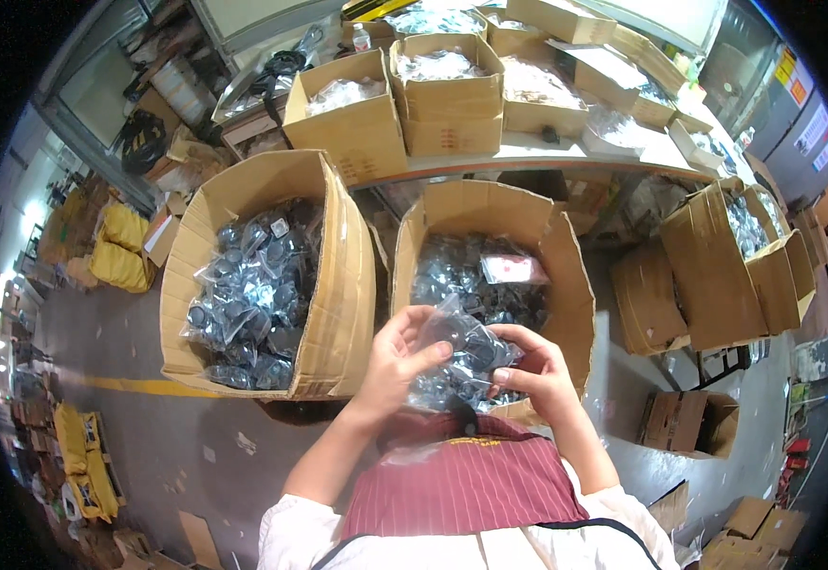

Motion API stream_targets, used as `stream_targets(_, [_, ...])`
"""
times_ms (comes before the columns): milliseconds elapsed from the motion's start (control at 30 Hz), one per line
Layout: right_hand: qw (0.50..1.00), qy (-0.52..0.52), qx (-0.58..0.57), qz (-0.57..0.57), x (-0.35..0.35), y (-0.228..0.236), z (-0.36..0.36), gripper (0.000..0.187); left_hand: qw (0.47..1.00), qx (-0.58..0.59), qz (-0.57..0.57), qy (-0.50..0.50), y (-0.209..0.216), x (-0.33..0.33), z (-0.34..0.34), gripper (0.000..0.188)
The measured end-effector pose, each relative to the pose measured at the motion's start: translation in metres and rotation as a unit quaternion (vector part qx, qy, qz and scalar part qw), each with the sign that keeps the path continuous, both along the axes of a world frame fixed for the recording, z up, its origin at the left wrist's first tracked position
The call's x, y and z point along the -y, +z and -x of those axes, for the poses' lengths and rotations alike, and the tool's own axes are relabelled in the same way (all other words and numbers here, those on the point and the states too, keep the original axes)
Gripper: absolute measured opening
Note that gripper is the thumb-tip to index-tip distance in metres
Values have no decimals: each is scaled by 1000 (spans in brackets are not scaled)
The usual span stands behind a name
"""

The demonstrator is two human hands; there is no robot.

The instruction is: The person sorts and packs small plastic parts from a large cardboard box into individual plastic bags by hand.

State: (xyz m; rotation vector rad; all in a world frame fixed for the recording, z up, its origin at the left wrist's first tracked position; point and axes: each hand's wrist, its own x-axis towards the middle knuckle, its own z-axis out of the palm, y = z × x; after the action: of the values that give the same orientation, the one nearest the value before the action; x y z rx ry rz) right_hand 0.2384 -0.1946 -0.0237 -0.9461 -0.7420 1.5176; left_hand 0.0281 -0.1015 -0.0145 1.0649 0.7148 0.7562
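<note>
A clear plastic bag (467,338) with dark parts inside is held up between my two hands, above the near side of an open cardboard box (575,275). My left hand (402,359) pinches the bag's left edge, thumb on top. On the other side, my right hand (532,369) grips the bag with thumb and fingers. Below, the box holds many similar bagged dark parts (452,271), with a white and red packet (514,269) lying on them. What exactly the parts are cannot be made out.
Left of it stands another large cardboard box (342,285) full of bagged dark parts (257,294). Behind, a table (528,163) carries several cardboard boxes (447,100) of bagged goods. More boxes (732,275) are at the right, one small box (689,423) on the floor.
</note>
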Motion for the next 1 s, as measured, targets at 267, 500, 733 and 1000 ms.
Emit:
stream_targets(267, [997, -78, -20, -20, -2, -4, 2, 43, 997, 40, 68, 3, -7, -2, 4, 43])
stream_targets(500, [992, -101, 53, -62, -16, -6, 10, 28, 988, 78, 137, 0, -10, -2, 18, 41])
stream_targets(733, [998, -66, 8, 23, -91, -80, 3, 39, 837, 447, 282, 143, 21, -25, 74, 46])
stream_targets(1000, [673, 325, 664, -14, -97, -351, 23, 69, 950, -22, -89, 298, 38, -22, 137, 39])
